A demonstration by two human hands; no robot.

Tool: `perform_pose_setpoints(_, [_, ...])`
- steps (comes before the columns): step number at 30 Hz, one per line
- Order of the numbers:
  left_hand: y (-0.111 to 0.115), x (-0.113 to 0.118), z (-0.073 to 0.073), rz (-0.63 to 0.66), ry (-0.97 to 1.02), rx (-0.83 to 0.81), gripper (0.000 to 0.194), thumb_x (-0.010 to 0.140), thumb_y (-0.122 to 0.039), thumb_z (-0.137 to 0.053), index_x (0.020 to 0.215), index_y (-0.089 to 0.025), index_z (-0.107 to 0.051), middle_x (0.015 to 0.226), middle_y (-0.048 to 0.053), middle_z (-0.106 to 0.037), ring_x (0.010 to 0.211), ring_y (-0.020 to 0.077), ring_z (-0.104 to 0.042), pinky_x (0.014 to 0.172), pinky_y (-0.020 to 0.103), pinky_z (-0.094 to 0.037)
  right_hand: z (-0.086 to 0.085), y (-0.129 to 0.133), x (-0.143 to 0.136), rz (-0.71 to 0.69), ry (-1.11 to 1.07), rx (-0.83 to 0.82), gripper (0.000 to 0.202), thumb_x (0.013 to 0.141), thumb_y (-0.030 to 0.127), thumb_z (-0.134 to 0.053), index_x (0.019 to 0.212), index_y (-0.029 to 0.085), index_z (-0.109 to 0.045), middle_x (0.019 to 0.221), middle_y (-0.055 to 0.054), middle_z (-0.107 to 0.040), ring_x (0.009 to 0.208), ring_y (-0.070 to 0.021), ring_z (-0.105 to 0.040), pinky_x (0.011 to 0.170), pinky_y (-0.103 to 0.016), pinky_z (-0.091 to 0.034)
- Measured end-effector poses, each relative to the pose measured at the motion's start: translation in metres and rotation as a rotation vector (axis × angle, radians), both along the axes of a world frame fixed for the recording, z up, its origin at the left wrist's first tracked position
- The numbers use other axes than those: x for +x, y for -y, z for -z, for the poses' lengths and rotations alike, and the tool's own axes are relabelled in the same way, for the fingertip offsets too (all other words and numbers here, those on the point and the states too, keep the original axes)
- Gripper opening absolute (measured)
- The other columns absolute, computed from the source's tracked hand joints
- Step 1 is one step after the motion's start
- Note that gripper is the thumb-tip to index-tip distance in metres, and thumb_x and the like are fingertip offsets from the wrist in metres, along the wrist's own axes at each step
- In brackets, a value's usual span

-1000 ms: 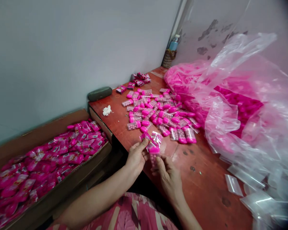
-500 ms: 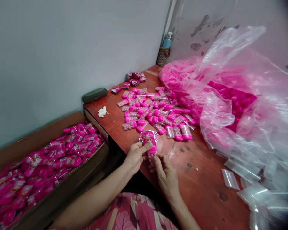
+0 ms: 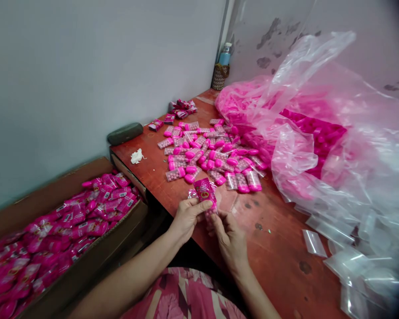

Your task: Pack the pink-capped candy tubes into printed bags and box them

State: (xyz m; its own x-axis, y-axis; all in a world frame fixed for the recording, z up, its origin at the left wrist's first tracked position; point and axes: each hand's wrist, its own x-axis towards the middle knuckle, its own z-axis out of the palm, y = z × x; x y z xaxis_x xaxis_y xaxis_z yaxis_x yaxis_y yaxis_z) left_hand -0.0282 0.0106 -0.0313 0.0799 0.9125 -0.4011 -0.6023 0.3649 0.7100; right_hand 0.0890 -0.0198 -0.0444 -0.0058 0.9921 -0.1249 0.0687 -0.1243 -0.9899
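My left hand (image 3: 190, 217) pinches a small flat container (image 3: 211, 210) of pink balls near its top, thumb in front. A shiny pink printed label (image 3: 205, 188) stands up at that end of it. My right hand (image 3: 231, 241) is closed on the container's lower end with thumb and fingers. Both hands are above the near edge of the red table. Just beyond them lies a loose pile of pink-capped clear containers (image 3: 202, 155) with small balls inside. The fingertips behind the held container are partly hidden.
On the left, a cardboard box (image 3: 96, 248) holds many pink labelled packs (image 3: 69, 221). A large clear bag (image 3: 295, 141) of pink pieces spreads over the right of the table (image 3: 272, 257), near clear plastic sleeves (image 3: 314, 243). Folded pink labels (image 3: 182, 108) and a dark oblong case (image 3: 125, 134) lie farther back.
The pink label's upper end has narrowed and turned, with a shiny flap showing at its left. Both hands keep their grip; the whole view has shifted slightly.
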Motion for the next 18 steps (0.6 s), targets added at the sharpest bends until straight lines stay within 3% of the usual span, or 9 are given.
perform_pose_setpoints(8, [0.000, -0.005, -0.004, 0.203, -0.005, 0.069, 0.023, 0.066, -0.028, -0.068, 0.058, -0.007, -0.063, 0.051, 0.005, -0.059, 0.048, 0.0140, -0.056, 0.055, 0.028, -0.046, -0.004, -0.006, 0.001, -0.048, -0.317, -0.173, 0.025, 0.078, 0.040, -0.055, 0.080, 0.015, -0.057, 0.059, 0.001, -0.060, 0.044, -0.0093, -0.053, 0.040, -0.019, -0.042])
perform_pose_setpoints(12, [-0.001, -0.009, -0.003, 0.114, -0.023, 0.019, 0.020, 0.062, -0.025, -0.072, 0.065, -0.006, -0.066, 0.062, 0.007, -0.063, 0.056, 0.0132, -0.058, 0.063, 0.027, -0.047, -0.004, -0.002, 0.001, 0.070, -0.294, -0.137, 0.026, 0.073, 0.036, -0.063, 0.090, 0.018, -0.053, 0.063, 0.003, -0.060, 0.050, -0.0106, -0.057, 0.046, -0.021, -0.046])
perform_pose_setpoints(15, [-0.001, -0.010, -0.002, 0.030, 0.008, -0.018, 0.019, 0.060, -0.024, -0.072, 0.067, -0.007, -0.066, 0.066, 0.007, -0.064, 0.060, 0.0125, -0.058, 0.063, 0.026, -0.047, -0.004, 0.003, 0.002, 0.008, -0.348, -0.131, 0.029, 0.074, 0.031, -0.062, 0.098, 0.020, -0.050, 0.076, 0.000, -0.064, 0.064, -0.0130, -0.061, 0.061, -0.026, -0.051])
perform_pose_setpoints(18, [0.001, -0.010, -0.001, 0.025, 0.033, -0.035, 0.021, 0.061, -0.025, -0.072, 0.068, -0.007, -0.066, 0.066, 0.007, -0.063, 0.060, 0.0126, -0.058, 0.064, 0.026, -0.047, -0.004, 0.007, 0.004, 0.010, -0.322, -0.124, 0.029, 0.074, 0.030, -0.063, 0.098, 0.020, -0.053, 0.081, -0.002, -0.065, 0.069, -0.0149, -0.062, 0.067, -0.030, -0.051])
